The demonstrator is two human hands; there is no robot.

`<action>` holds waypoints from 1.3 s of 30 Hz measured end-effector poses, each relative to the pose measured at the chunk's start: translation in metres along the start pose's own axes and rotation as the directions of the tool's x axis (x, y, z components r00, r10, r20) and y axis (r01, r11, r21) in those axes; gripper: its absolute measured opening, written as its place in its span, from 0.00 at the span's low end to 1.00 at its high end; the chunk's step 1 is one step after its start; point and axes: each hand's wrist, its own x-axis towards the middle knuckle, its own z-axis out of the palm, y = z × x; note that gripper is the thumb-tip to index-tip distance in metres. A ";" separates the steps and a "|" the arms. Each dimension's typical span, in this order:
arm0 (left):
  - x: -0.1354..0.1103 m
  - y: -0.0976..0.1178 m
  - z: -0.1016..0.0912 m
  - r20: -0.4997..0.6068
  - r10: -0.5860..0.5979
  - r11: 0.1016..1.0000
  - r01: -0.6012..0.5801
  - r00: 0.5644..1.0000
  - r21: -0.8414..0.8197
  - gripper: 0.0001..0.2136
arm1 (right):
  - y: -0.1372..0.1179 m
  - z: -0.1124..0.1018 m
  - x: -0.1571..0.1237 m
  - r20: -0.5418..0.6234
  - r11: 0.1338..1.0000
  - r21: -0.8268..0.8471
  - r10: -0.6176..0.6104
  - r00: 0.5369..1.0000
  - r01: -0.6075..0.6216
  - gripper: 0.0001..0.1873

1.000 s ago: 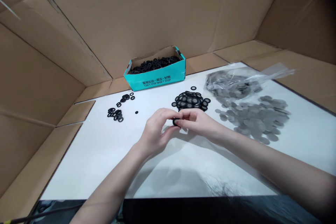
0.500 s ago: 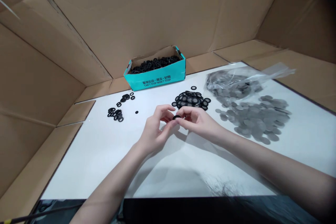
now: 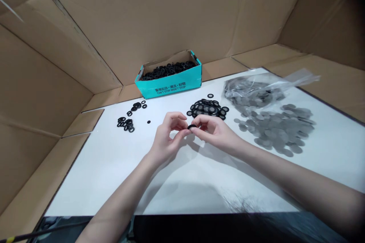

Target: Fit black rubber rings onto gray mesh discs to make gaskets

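A black rubber ring (image 3: 192, 126) with a greyish centre is held up, tilted, above the white tabletop. My right hand (image 3: 215, 131) pinches it between thumb and fingers from the right. From the other side, my left hand (image 3: 165, 138) is closed at its near edge, thumb tip against it and fingers curled. Just behind the hands lies a heap of black rings with grey discs set in them (image 3: 211, 109). To the right, flat round grey mesh discs (image 3: 279, 131) are spread in a pile. Loose black rings (image 3: 125, 124) lie to the left.
A teal cardboard box (image 3: 173, 87) full of black rings stands at the back. A clear plastic bag (image 3: 251, 89) of grey discs lies at the back right. One small black disc (image 3: 148, 122) sits left of my hands. Cardboard walls (image 3: 171, 15) surround the table.
My left hand has shifted very slightly left, and its upper fingers have lifted a little from the ring. My right hand and the piles look the same.
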 end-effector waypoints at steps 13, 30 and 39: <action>-0.003 0.001 0.003 0.004 0.332 0.899 -0.318 0.943 0.302 0.15 | -0.001 0.004 -0.001 0.066 0.984 0.076 0.158 0.985 -0.163 0.17; 0.000 0.002 -0.004 0.081 0.319 0.905 -0.329 0.944 0.271 0.20 | 0.001 0.002 0.001 0.041 0.971 0.117 0.204 0.978 -0.207 0.18; -0.002 -0.001 -0.004 0.094 0.322 0.901 -0.336 0.942 0.274 0.18 | -0.004 -0.003 0.001 0.173 0.934 0.146 0.301 0.938 -0.326 0.16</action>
